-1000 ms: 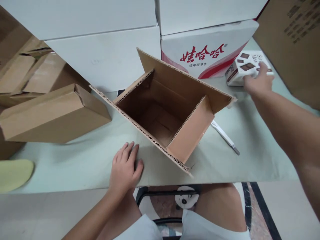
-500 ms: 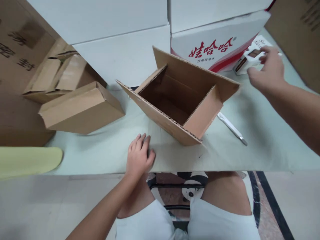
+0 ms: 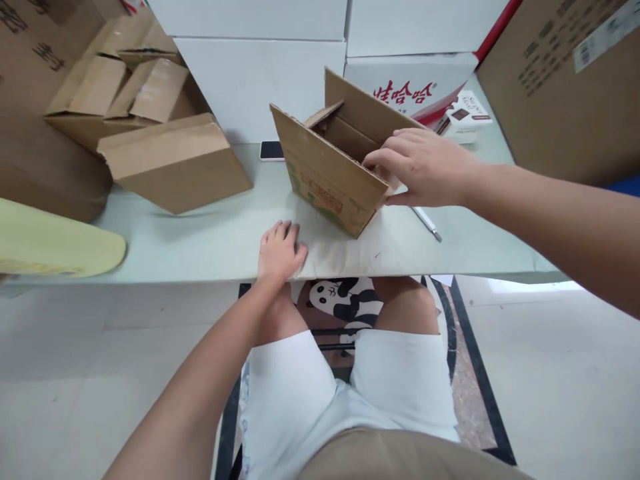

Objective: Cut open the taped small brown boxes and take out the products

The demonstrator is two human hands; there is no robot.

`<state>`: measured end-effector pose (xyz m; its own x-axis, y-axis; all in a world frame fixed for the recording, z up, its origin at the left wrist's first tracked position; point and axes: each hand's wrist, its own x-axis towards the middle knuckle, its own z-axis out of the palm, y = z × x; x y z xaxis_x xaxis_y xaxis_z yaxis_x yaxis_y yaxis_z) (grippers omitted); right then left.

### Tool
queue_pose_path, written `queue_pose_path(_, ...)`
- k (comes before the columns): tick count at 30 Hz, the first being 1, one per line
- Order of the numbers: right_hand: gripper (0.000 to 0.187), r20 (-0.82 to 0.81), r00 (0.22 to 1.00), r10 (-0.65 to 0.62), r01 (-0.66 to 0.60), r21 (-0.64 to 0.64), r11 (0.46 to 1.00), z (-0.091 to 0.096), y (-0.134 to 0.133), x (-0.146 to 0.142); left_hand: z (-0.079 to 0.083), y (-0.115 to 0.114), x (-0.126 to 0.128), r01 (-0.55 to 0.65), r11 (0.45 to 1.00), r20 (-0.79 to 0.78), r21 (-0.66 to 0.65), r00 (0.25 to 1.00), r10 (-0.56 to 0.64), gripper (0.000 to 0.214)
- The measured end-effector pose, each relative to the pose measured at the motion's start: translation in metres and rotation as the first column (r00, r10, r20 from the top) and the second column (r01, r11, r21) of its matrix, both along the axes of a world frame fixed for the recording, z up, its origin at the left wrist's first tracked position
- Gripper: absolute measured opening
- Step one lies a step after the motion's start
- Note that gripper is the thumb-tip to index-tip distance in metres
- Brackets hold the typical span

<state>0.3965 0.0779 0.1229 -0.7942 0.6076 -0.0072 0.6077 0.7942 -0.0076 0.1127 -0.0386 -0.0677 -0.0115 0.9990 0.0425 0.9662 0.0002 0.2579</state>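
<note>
An open cardboard box [image 3: 330, 183] stands on the table with its flaps up and its inside dark. My right hand [image 3: 423, 167] is at its right end, fingers over the edge and thumb on the outer side, closed around the right flap. Most of that flap is hidden behind the hand. My left hand [image 3: 281, 250] lies on the tabletop near the front edge, left of the box, fingers loosely stretched and holding nothing. A white pen-like cutter [image 3: 427, 223] lies right of the box, partly covered by the right hand.
A small white printed box [image 3: 465, 113] stands at the back right by large white cartons [image 3: 260, 80]. A phone [image 3: 271, 151] lies behind the open box. Several brown boxes [image 3: 175, 160] and a yellow rounded object [image 3: 60, 240] are on the left. A large brown carton [image 3: 565, 87] bounds the right.
My right hand has left the small white box at the back right and come to the open cardboard box's right flap. The left hand stays on the table. The view has shifted.
</note>
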Motion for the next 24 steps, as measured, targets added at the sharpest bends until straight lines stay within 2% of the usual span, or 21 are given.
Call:
queue_pose_path(4, 0.043, -0.003, 0.994, -0.107, 0.107, 0.034, 0.994, -0.001, -0.011, 0.001, -0.001, -0.001, 0.000, 0.005, 1.000, 0.013, 0.030, 1.000, -0.005, 0.056)
queue_pose_path(8, 0.020, -0.020, 0.995, -0.100, 0.101, 0.042, 0.994, -0.006, -0.017, 0.007, -0.003, -0.001, -0.001, -0.002, 0.998, 0.029, 0.055, 1.000, 0.000, 0.054)
queue_pose_path(12, 0.022, -0.056, 0.978, -0.203, 0.207, 0.064, 0.976, -0.007, -0.007, 0.015, -0.002, -0.001, -0.002, 0.003, 0.998, 0.032, 0.063, 0.999, -0.005, 0.053)
queue_pose_path(15, 0.020, -0.137, 0.937, -0.321, 0.339, 0.141, 0.930, 0.007, 0.004, 0.029, 0.000, -0.002, -0.002, 0.004, 0.998, 0.019, 0.058, 1.000, -0.005, 0.053)
queue_pose_path(18, 0.019, -0.248, 0.883, -0.398, 0.451, 0.218, 0.865, 0.027, 0.009, 0.054, 0.000, -0.002, -0.002, 0.004, 0.998, 0.012, 0.058, 1.000, -0.005, 0.053)
queue_pose_path(21, 0.020, -0.294, 0.834, -0.468, 0.541, 0.261, 0.800, 0.042, 0.000, 0.092, 0.000, -0.002, -0.002, 0.010, 0.998, 0.020, 0.059, 1.000, -0.011, 0.053)
queue_pose_path(24, 0.024, -0.308, 0.768, -0.561, 0.638, 0.295, 0.711, 0.043, -0.014, 0.137, -0.001, -0.002, -0.003, 0.015, 0.998, 0.025, 0.061, 1.000, -0.017, 0.053)
